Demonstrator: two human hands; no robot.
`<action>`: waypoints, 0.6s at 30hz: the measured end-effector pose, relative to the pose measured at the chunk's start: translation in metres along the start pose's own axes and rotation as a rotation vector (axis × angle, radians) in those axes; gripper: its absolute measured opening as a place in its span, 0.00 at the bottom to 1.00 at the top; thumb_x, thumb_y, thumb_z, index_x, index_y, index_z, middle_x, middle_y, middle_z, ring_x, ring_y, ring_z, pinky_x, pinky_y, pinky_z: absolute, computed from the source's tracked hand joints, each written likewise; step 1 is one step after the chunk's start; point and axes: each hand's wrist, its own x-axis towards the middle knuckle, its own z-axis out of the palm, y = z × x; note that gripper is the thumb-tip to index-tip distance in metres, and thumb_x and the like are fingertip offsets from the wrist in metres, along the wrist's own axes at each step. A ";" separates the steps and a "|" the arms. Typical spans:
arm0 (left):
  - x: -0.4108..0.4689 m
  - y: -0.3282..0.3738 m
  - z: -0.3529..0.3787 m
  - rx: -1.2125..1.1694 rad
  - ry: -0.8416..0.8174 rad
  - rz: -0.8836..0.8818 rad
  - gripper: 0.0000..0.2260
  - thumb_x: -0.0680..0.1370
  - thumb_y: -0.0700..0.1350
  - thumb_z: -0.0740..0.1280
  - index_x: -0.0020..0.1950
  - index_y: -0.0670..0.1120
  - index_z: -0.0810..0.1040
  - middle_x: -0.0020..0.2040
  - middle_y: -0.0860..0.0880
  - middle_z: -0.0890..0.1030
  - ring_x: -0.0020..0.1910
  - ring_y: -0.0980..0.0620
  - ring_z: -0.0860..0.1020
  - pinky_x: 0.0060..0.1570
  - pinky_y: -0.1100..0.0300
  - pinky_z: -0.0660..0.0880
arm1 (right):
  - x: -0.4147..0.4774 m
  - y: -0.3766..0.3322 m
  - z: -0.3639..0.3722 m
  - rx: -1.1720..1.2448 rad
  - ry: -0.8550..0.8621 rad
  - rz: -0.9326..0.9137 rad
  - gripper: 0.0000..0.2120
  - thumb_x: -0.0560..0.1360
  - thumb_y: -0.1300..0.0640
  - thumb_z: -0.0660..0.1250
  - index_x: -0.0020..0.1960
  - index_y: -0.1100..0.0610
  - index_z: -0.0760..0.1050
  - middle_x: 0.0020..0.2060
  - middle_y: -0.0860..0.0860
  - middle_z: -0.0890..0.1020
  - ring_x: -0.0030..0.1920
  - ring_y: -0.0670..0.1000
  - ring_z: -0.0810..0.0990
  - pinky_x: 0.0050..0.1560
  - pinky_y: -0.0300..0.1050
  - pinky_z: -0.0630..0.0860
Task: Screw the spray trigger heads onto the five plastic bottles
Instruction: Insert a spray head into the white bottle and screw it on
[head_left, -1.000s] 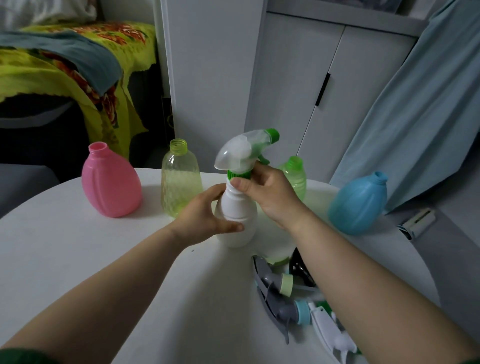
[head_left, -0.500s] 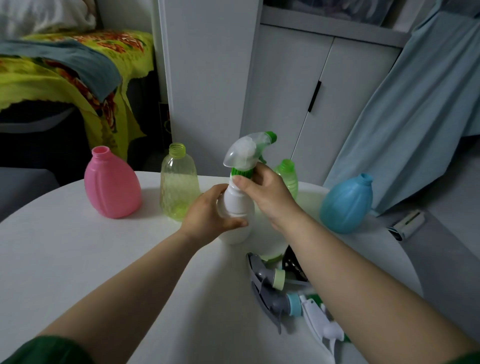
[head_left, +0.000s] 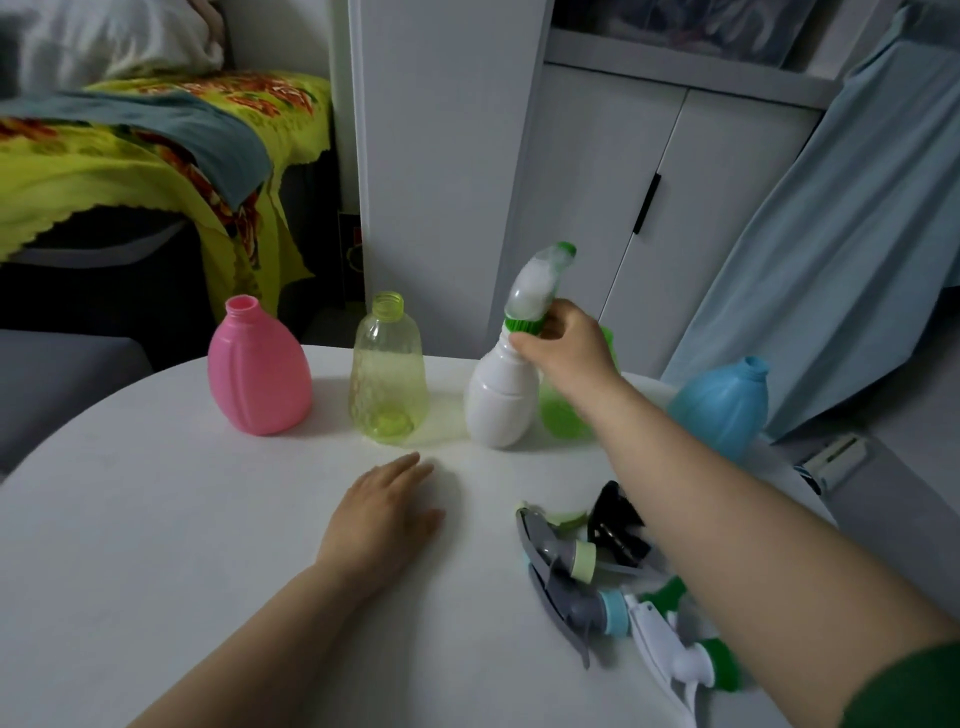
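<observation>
White bottle (head_left: 501, 405) looks light and tippy (empty, we judge); our right grip (head_left: 563, 347) clasps its ribbed collar (head_left: 522, 326), left grip (head_left: 384, 513) lies released.

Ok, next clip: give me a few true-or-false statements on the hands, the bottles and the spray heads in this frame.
1. The right hand grips the white bottle at the green collar of its spray head. True.
2. The left hand holds the pink bottle. False: it lies flat on the table, fingers straight, holding nothing.
3. The pink bottle has a spray head on it. False: its neck is open.
4. Loose spray heads lie on the table beside the right forearm. True.
5. The blue bottle lies on its side. False: it stands upright, neck open.
</observation>
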 end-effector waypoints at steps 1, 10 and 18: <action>0.000 -0.002 0.003 0.025 -0.007 0.004 0.23 0.74 0.53 0.62 0.68 0.50 0.63 0.73 0.50 0.62 0.70 0.51 0.62 0.69 0.60 0.54 | 0.004 -0.001 0.000 0.006 -0.020 -0.003 0.12 0.67 0.63 0.68 0.50 0.59 0.75 0.43 0.52 0.79 0.43 0.49 0.75 0.32 0.30 0.68; 0.006 -0.010 0.015 0.113 0.010 0.058 0.22 0.75 0.56 0.57 0.68 0.52 0.63 0.73 0.52 0.63 0.72 0.55 0.58 0.70 0.61 0.48 | 0.029 -0.001 0.004 0.044 -0.303 0.016 0.10 0.69 0.63 0.67 0.48 0.53 0.73 0.45 0.54 0.79 0.47 0.51 0.77 0.55 0.54 0.75; 0.006 -0.011 0.015 0.120 0.011 0.061 0.22 0.75 0.56 0.57 0.68 0.52 0.63 0.73 0.53 0.62 0.71 0.56 0.58 0.69 0.63 0.46 | 0.034 0.001 0.004 0.035 -0.373 -0.001 0.10 0.70 0.62 0.66 0.49 0.51 0.72 0.48 0.53 0.79 0.49 0.51 0.77 0.48 0.44 0.75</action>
